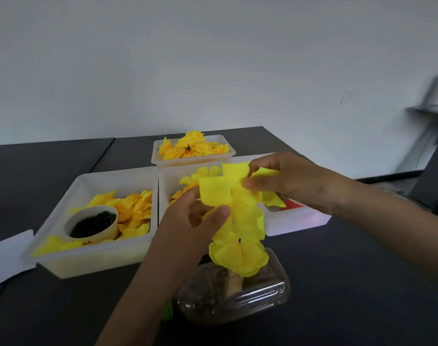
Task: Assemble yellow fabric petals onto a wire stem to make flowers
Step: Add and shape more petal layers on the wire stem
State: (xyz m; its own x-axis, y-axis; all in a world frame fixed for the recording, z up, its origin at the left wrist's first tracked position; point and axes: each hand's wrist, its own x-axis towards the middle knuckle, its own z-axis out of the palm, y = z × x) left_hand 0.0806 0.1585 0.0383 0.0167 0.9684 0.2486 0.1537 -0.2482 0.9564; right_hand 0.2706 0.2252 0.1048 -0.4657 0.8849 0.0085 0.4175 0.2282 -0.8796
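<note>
While threading, left hand (200,221) pinching petal stack (238,236) steady, right hand (282,181) pinching top petal (234,172) for alignment.

I can read no text, label, brand or number on anything in my head view.

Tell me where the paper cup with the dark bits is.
In the head view, the paper cup sits low on the left, inside the left white tray at its near side, with loose yellow petals around it, left of the left hand.
</note>
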